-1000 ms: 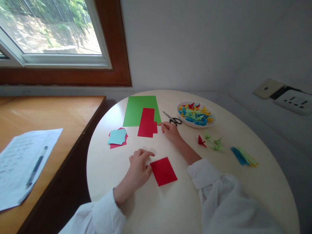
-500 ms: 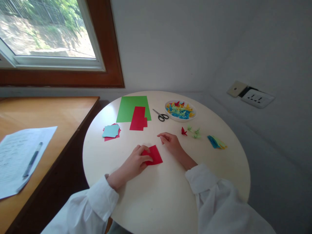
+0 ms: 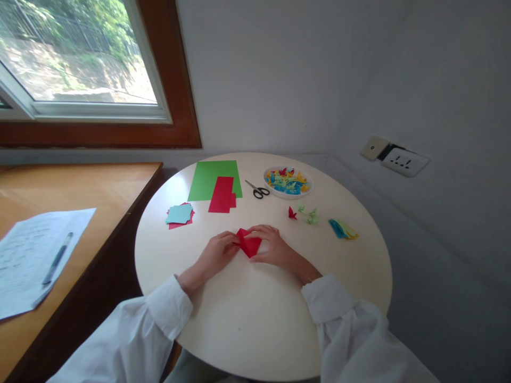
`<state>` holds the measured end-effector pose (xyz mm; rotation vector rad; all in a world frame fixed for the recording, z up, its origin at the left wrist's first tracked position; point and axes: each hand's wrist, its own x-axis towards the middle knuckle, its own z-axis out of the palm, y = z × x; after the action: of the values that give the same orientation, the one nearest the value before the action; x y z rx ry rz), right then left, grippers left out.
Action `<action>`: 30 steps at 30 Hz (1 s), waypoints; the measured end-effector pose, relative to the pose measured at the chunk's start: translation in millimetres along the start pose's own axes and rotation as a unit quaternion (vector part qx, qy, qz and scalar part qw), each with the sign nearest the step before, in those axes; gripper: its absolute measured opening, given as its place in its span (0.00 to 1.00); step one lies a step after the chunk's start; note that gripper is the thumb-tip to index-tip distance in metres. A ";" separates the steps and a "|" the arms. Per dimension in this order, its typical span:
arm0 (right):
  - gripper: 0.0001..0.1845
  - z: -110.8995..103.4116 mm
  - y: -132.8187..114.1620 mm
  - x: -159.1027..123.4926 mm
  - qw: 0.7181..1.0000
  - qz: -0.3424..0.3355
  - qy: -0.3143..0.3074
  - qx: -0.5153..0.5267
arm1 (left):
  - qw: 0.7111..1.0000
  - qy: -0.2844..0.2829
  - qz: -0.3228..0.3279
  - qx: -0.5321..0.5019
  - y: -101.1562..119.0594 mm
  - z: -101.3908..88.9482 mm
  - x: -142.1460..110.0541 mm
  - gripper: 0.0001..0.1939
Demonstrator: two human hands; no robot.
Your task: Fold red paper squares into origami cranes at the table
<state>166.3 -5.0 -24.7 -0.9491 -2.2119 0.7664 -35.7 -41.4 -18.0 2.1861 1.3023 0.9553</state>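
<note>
The red paper (image 3: pixel 250 246) is near the middle of the white bench (image 3: pixel 255 308), between the two hands, and it is, I judge, only at an early fold: its form is simple, with no wings or points made, and fingers cover part of it. The left hand (image 3: pixel 219 252) is narrow and pinches its left corner; the right hand (image 3: pixel 273 248) is a little wider and holds it with fingers at the far side and thumb at the near corner. What seems done is the folded pieces: one red bird (image 3: pixel 293 214) and about three green birds (image 3: pixel 313 215) on the bench, and one white plate (image 3: pixel 287 196) with many more, too crowded for counting. What seems left is unfolded paper: one green sheet (image 3: pixel 207 178), one long red strip (image 3: pixel 222 192) lying on it with a small red piece (image 3: pixel 233 200) showing at the side, and one stack of light blue and red squares (image 3: pixel 179 214), whose number I cannot tell. There is also one pair of scissors (image 3: pixel 255 188), and one bundle of blue, green and yellow paper (image 3: pixel 342 229), its pieces not countable.
</note>
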 end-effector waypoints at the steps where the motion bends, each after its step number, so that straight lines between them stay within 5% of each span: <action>1: 0.27 0.4 -1.0 -0.7 1.000 -0.007 -0.003 -0.010 | 1.000 0.005 -0.013 -0.012 0.4 0.6 1.6 0.09; 5: 0.27 -0.7 -4.1 -2.7 0.999 -0.013 -0.027 -0.018 | 0.993 0.026 -0.073 -0.087 0.3 2.4 7.2 0.07; 10: 0.13 -1.2 0.3 -3.6 0.999 -0.002 0.010 -0.040 | 0.984 -0.034 -0.069 -0.162 -3.5 2.7 11.4 0.09; 17: 0.08 -13.9 -3.7 -6.2 0.999 0.026 -0.010 -0.038 | 0.996 -0.077 0.037 0.003 -4.0 1.7 11.7 0.07; 24: 0.07 -12.6 -9.8 -4.4 0.996 0.079 0.006 -0.027 | 0.995 -0.086 -0.004 0.042 2.6 2.9 8.2 0.10; 30: 0.13 -0.4 -5.4 -1.2 0.982 0.162 0.097 0.018 | 0.995 -0.071 -0.065 0.033 4.0 7.7 10.7 0.09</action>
<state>165.0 -8.9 -21.1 -1.3275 -1.8924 0.8159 -24.2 -33.9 -16.8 2.1445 1.4072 0.7029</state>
